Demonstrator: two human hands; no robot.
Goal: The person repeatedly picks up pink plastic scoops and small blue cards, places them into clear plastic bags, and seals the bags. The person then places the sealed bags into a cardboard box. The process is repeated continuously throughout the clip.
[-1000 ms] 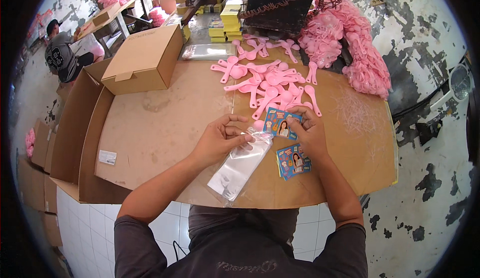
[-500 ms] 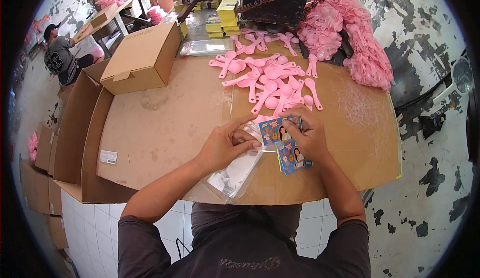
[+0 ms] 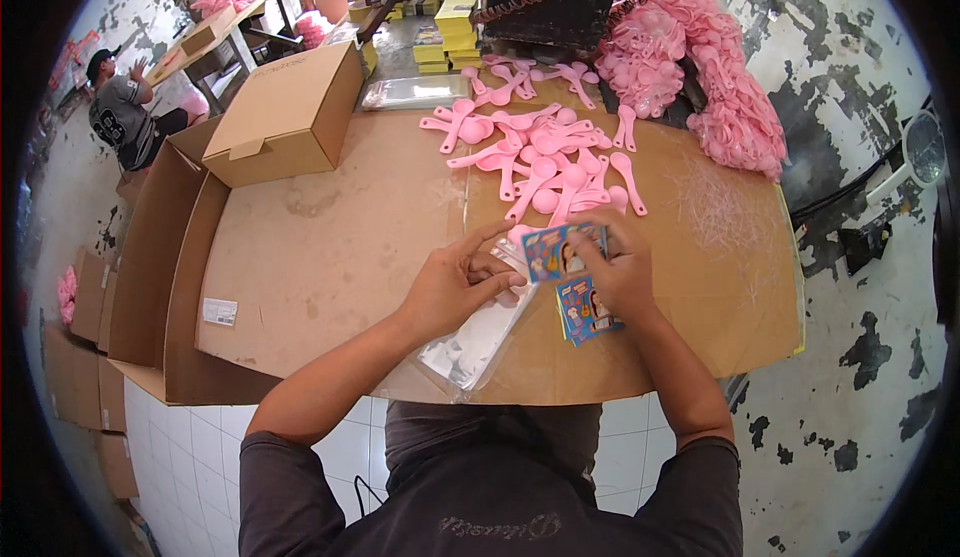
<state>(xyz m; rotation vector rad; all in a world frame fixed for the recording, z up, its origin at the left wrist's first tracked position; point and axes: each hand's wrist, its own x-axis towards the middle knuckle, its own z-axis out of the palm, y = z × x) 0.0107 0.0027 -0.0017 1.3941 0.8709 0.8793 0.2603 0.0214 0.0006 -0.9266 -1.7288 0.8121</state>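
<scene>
My right hand [image 3: 622, 269] pinches a small printed card [image 3: 546, 255], blue with colourful pictures, between thumb and fingers. Under that hand, a small stack of matching cards [image 3: 582, 307] lies on the cardboard-covered table. My left hand [image 3: 462, 279] is over the upper part of a pile of clear plastic bags [image 3: 468, 349]. Its index finger and thumb stretch toward the card, apart from each other, while the other fingers curl beneath. Just beyond both hands spreads a heap of pink plastic spoons [image 3: 550, 157].
At the left stand a closed cardboard box [image 3: 285, 117] and an open carton [image 3: 165, 287]. A packet of clear bags [image 3: 415, 93] lies at the back. Bagged pink items [image 3: 735, 107] pile up at the far right, near thin plastic strands [image 3: 715, 207]. Another person [image 3: 125, 107] sits far left.
The card in my right hand has tilted and shifted slightly up and right, now blurred by motion. My left hand has stayed nearly in place. The person at far left has raised a hand.
</scene>
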